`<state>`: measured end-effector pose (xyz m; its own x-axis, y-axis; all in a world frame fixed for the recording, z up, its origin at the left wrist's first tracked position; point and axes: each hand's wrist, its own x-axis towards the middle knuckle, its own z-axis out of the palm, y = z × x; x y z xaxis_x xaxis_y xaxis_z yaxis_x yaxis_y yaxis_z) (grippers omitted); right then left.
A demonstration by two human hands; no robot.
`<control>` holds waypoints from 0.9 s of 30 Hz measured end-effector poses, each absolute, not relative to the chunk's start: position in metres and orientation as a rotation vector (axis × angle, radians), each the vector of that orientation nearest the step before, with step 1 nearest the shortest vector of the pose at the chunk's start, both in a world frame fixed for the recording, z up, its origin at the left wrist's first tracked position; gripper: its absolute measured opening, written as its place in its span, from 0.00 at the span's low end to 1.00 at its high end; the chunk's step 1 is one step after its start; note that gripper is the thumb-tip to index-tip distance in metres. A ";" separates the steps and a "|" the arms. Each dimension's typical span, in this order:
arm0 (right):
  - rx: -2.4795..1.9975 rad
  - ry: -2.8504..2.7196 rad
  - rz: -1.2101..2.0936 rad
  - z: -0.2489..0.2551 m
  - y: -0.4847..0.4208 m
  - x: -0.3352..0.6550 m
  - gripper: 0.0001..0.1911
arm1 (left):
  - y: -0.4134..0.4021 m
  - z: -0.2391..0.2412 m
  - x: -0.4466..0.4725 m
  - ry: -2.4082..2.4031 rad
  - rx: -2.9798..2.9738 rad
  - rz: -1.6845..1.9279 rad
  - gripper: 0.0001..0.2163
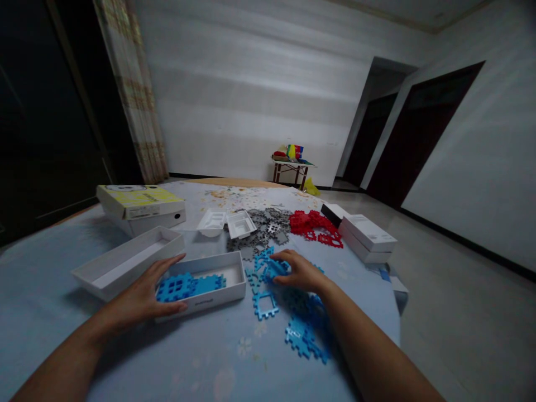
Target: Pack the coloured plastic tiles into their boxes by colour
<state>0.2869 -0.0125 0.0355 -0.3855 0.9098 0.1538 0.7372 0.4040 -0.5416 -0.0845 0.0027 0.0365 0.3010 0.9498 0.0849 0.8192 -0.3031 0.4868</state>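
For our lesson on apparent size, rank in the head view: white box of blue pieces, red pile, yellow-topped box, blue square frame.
White box, yellow-topped box: too alike to rank
Red pile
Blue square frame

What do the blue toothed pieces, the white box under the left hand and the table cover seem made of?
Blue toothed pieces: probably moulded plastic, faintly glossy, given even colour and crisp teeth. White box: likely smooth cardboard, from its thin flat walls. Table cover: matt, flower-printed; cloth or vinyl, unclear.
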 end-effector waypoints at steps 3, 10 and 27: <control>-1.227 -2.454 0.681 0.043 -0.026 0.273 0.31 | 0.001 0.038 -0.085 1.597 2.203 0.541 0.45; -1.202 -2.685 0.646 0.043 -0.039 0.253 0.31 | -0.002 0.041 -0.082 1.561 2.196 0.554 0.44; -1.563 -2.211 0.415 0.040 -0.011 0.280 0.33 | 0.003 0.031 -0.086 1.537 2.217 0.577 0.43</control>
